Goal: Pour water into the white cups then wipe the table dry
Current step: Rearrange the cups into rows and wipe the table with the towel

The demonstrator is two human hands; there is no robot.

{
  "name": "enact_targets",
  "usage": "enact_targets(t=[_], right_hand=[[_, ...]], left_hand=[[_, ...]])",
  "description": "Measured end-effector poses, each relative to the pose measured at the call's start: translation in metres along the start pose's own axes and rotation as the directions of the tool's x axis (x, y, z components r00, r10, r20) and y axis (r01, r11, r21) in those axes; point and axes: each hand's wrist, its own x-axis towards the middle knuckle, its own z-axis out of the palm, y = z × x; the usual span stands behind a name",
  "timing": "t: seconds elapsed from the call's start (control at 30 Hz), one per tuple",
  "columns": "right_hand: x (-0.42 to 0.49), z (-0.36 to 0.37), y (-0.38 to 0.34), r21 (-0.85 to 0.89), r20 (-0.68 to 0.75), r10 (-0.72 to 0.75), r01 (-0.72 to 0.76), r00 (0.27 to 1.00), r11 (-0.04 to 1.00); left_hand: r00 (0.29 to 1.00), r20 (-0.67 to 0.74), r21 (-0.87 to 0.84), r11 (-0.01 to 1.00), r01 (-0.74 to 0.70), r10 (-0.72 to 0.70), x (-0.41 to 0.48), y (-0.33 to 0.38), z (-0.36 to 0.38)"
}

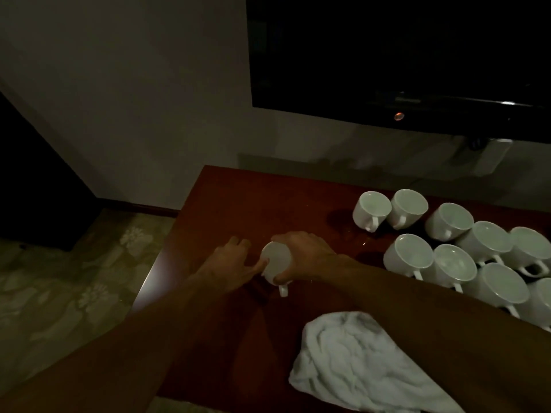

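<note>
A single white cup (275,263) sits near the left part of the dark red wooden table (238,198), its handle pointing toward me. My right hand (304,254) grips this cup from above and the right. My left hand (235,260) lies beside it with fingers spread, the thumb touching the cup's left side. Several more white cups (453,257) stand clustered at the right of the table, some with water in them. A crumpled white towel (366,365) lies on the table near the front edge, below my right forearm.
A wet patch (346,225) shines on the table just left of the cup cluster. A black television (399,55) hangs on the wall behind. The table's left edge (155,263) drops to patterned carpet (74,278).
</note>
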Motion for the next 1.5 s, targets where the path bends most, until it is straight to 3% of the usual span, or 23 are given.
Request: enact_targets(t=[0.37, 0.77, 1.0, 1.5], right_hand=[[-0.052, -0.051, 0.071, -0.022, 0.013, 0.138, -0.137, 0.99, 0.99], [-0.086, -0.072, 0.15, -0.045, -0.026, 0.21, -0.211, 0.977, 0.976], [-0.089, -0.067, 0.162, -0.038, 0.038, 0.202, -0.2, 0.979, 0.979], [-0.099, -0.07, 0.157, -0.045, 0.025, 0.222, -0.221, 0.975, 0.974]], left_hand=[[0.982, 0.013, 0.029, 0.981, -0.19, 0.189, 0.023, 0.087, -0.012], [0.974, 0.078, 0.016, 0.976, -0.216, 0.215, 0.051, 0.163, 0.004], [0.981, 0.081, 0.018, 0.984, -0.176, 0.174, 0.064, 0.175, 0.011], [0.981, 0.074, 0.085, 0.979, -0.186, 0.18, 0.055, 0.156, 0.008]])
